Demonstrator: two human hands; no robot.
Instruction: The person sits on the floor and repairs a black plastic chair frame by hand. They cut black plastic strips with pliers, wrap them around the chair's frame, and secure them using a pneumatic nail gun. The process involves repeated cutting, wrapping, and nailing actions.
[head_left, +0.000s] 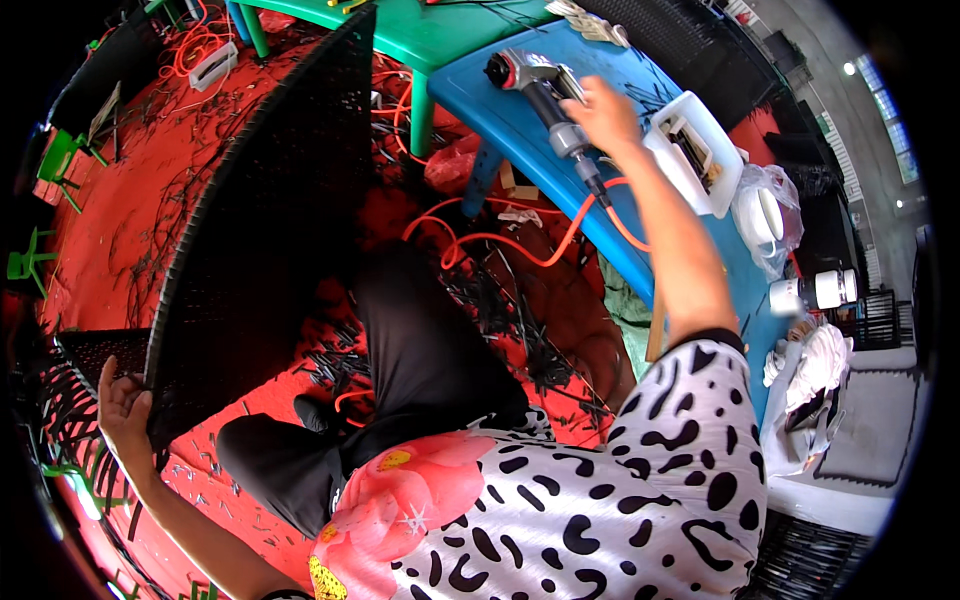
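Note:
A large black woven panel (270,230) with a corded rim stands tilted before me, left of my bent legs. At its lower left corner is my left hand (125,412), one digit stretched up and the others loosely bent beside the rim. It grips nothing that I can make out. On the blue table (480,85) lies a black and grey air stapler (548,105) with an orange hose (622,228) at its handle end. My right hand (603,115) reaches over it, fingers bent and closed on its metal side; the fingertips are partly hidden.
A white bin (722,190) with small parts stands right of the stapler, beside a bagged white roll (765,215). Pale gloves (590,22) lie at the table's far end. A green table (400,30) adjoins it. Black strip scraps (520,320) litter the red floor (110,270).

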